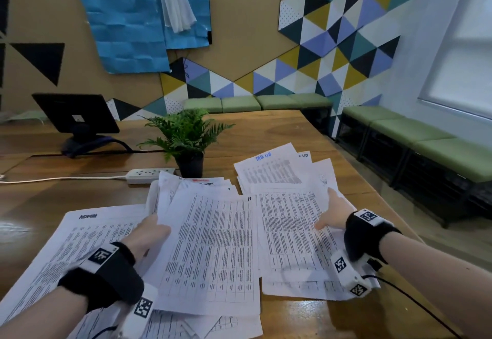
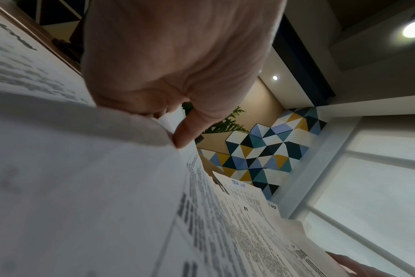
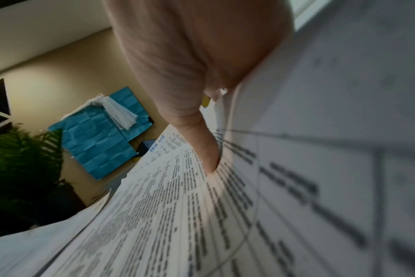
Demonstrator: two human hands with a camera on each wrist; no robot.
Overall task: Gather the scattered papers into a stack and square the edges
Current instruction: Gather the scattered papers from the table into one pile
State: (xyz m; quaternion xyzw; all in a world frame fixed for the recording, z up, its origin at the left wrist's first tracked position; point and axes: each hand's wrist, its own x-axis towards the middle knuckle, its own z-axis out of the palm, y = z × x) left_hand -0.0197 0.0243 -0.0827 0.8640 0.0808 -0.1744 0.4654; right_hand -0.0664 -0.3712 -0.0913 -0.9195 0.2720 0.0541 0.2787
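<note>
Printed papers [image 1: 213, 245] lie fanned and overlapping across the near half of the wooden table [image 1: 279, 131], reaching toward its right edge; none are squared. The left hand [image 1: 149, 235] holds a raised sheaf: thumb [image 2: 190, 129] on top, fingers curled beneath the sheets. The right hand [image 1: 335, 213] rests on the right-hand pile, thumb [image 3: 206, 150] pressed flat on a sheet; its fingers lie along the pile's far side, and their spread cannot be determined. A potted fern [image 1: 186, 139] and a power strip [image 1: 149, 175] stand beyond the papers.
</note>
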